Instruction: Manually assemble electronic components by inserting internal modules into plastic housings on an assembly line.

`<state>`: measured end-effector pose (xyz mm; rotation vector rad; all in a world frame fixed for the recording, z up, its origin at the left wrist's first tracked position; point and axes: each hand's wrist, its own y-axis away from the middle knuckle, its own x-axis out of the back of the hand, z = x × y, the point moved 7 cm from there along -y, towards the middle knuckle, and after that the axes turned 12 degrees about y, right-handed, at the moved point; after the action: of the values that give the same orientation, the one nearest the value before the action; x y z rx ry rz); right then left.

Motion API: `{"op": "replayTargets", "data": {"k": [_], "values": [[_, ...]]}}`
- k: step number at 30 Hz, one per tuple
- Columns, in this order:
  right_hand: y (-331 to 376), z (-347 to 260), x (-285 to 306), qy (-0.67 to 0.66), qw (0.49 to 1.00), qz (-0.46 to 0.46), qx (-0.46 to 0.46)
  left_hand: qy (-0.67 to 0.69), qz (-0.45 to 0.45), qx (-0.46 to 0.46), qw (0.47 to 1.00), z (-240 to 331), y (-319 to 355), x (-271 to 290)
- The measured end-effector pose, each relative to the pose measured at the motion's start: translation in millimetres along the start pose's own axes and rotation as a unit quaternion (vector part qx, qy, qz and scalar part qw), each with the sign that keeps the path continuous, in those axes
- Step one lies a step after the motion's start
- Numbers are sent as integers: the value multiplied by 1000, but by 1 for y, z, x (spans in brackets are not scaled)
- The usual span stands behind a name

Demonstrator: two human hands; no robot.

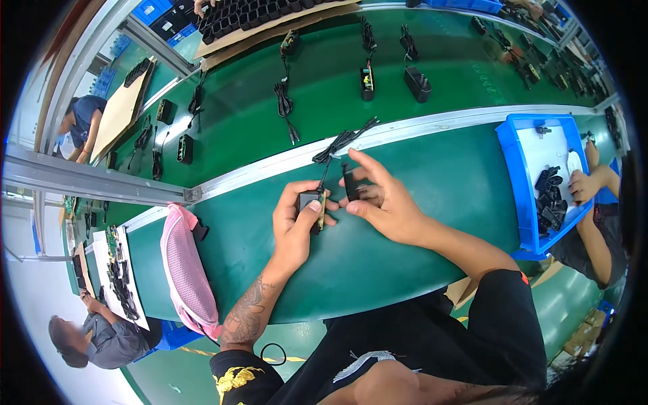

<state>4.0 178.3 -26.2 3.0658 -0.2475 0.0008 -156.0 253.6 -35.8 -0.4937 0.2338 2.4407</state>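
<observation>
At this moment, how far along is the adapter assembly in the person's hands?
Midway, it seems. Done: the circuit board with its black cable already sits in the black case half in the left hand. In hand: the right hand holds a separate black cover piece beside it, not yet joined. Left: closing the two halves. Other open units lie on the green belt beyond.
</observation>
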Motion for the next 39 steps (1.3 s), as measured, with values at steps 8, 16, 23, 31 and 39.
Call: {"op": "replayTargets", "data": {"k": [8,16,23,31,39], "values": [[-1,12,-3,70,997,-30,9,-14,21,-25,999,-3,3,2],[12,32,-20,-96,994,-1,-54,-23,45,-49,998,0,0,4],[14,44,-28,-150,985,-23,-84,-28,54,-51,997,2,2,0],[12,31,-36,-114,988,-62,-77,11,56,-32,998,-5,5,3],[10,33,-37,-94,991,-61,-69,-10,44,-41,998,-1,6,-1]]}}
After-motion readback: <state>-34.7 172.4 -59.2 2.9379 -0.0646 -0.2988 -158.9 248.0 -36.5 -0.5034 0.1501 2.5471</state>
